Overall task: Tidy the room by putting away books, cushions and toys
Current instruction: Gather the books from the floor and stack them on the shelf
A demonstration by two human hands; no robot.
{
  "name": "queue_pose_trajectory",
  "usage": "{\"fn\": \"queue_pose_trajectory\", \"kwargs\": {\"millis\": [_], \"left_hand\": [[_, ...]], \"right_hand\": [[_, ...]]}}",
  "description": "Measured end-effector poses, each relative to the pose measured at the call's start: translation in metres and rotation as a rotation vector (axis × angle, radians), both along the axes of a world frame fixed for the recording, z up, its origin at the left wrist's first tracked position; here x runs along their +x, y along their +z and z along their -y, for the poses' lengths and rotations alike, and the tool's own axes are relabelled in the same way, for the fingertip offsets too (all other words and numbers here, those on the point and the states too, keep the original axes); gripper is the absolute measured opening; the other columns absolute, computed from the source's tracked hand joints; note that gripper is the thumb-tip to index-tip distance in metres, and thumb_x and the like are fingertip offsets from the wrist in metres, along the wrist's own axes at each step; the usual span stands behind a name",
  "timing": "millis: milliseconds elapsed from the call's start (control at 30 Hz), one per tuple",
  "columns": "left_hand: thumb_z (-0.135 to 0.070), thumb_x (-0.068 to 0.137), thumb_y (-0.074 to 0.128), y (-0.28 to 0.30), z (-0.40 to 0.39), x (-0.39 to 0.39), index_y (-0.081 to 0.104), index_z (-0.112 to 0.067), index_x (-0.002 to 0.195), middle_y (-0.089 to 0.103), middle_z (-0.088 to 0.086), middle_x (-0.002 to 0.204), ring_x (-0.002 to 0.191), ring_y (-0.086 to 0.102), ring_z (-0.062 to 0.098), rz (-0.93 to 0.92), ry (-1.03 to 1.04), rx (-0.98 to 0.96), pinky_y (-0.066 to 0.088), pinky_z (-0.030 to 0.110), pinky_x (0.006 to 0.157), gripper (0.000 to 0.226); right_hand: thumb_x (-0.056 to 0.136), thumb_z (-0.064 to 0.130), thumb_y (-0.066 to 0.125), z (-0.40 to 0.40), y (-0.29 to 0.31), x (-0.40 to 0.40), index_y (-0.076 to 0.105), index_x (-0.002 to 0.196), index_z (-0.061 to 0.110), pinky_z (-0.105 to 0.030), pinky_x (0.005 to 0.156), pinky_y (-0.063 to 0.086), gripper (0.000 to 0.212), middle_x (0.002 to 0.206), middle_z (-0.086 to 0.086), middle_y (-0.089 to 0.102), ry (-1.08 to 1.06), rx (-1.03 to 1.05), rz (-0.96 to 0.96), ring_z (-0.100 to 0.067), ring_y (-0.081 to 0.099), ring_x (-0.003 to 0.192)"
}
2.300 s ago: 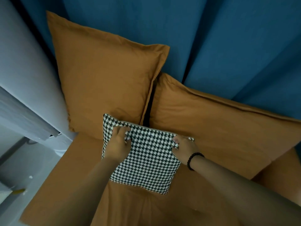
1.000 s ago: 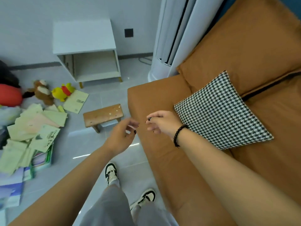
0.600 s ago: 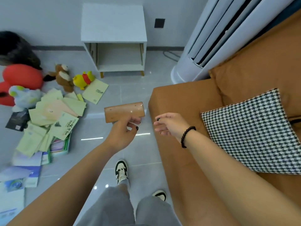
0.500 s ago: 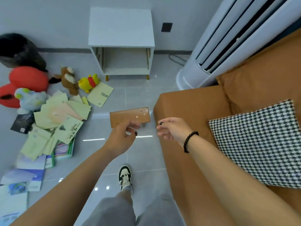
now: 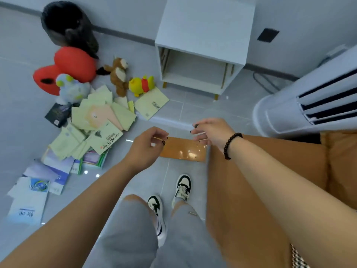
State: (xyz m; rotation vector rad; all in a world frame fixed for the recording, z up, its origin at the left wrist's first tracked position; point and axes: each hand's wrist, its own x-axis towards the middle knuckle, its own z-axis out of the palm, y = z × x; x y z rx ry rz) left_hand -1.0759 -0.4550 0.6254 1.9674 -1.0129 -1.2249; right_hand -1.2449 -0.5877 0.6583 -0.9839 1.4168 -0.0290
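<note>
Both hands hang in the air before me and hold nothing. My left hand point(image 5: 146, 147) has loosely curled fingers above the floor. My right hand point(image 5: 210, 132), with a dark bead bracelet, hovers over the end of the orange sofa point(image 5: 241, 190). On the floor to the left lies a heap of pale green books point(image 5: 96, 122), with blue and white books point(image 5: 38, 186) nearer me. Behind them sit a brown plush point(image 5: 118, 74), a yellow plush point(image 5: 142, 86), a pale blue plush point(image 5: 70, 88) and a red cushion point(image 5: 65, 70). The houndstooth cushion point(image 5: 297, 258) shows only at the bottom edge.
A white open-fronted cabinet point(image 5: 202, 47) stands against the wall. A low wooden stool point(image 5: 183, 149) sits on the floor below my hands. A white standing air conditioner point(image 5: 309, 101) stands at the right. A dark round basket point(image 5: 67, 26) is at the back left. My feet are on grey tiles.
I let go of the houndstooth cushion on the sofa and turned left toward the floor. The view keeps swinging left; the cushion has slid nearly out of sight. Both hands stay empty.
</note>
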Motion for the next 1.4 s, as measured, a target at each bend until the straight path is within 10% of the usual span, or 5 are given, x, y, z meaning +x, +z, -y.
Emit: {"fn": "queue_pose_trajectory", "kwargs": {"millis": [467, 833, 1400], "left_hand": [[0.001, 0.091, 0.05, -0.028, 0.088, 0.133, 0.064, -0.024, 0.1, 0.069, -0.004, 0.103, 0.098, 0.065, 0.019, -0.097, 0.195, 0.111, 0.051, 0.029, 0.085, 0.03], [0.005, 0.09, 0.045, -0.03, 0.161, 0.262, 0.064, -0.027, 0.097, 0.068, -0.008, 0.098, 0.091, 0.063, 0.015, -0.144, 0.05, 0.127, 0.048, 0.026, 0.076, 0.037], [0.009, 0.089, 0.049, -0.047, 0.233, 0.343, 0.062, -0.021, 0.097, 0.069, -0.003, 0.097, 0.095, 0.064, 0.024, -0.133, 0.427, 0.134, 0.047, 0.032, 0.079, 0.034]], "right_hand": [[0.092, 0.017, 0.056, 0.079, -0.042, 0.126, 0.066, 0.098, 0.016, -0.037, 0.086, 0.056, 0.011, 0.101, -0.002, 0.068, 0.508, -0.05, -0.219, -0.02, 0.067, 0.094], [0.098, 0.024, 0.048, 0.153, -0.049, 0.261, 0.065, 0.1, 0.013, -0.031, 0.077, 0.052, 0.02, 0.1, -0.001, 0.069, 0.331, -0.06, -0.151, -0.015, 0.065, 0.079], [0.098, 0.022, 0.046, 0.285, -0.063, 0.38, 0.062, 0.1, 0.004, -0.03, 0.07, 0.048, 0.025, 0.101, -0.01, 0.07, 0.579, -0.103, -0.137, -0.021, 0.065, 0.081]]}}
